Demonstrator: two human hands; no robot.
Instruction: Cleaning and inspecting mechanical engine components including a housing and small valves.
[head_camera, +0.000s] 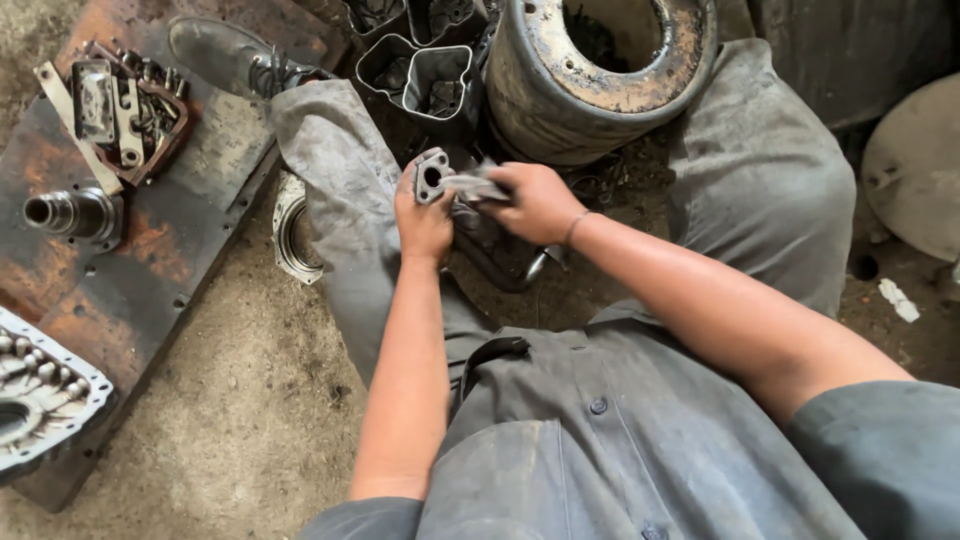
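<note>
Flanged metal fitting (432, 177) is gripped by the left hand (424, 218), bore turned up for access; a grey scraper (472, 184), pinched in the right hand (535, 203), is laid against it.

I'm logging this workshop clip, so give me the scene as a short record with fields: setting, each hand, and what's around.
Setting: person seated on a dirt floor, in grey work clothes
Left hand: grips a small metal flange part with a round hole
Right hand: closed on a blurred pale thing pressed against that part; cannot tell what it is
Ahead: rusty wheel rim, open metal housings
Left side: rusty steel plate bearing a shaft and a gear assembly
</note>
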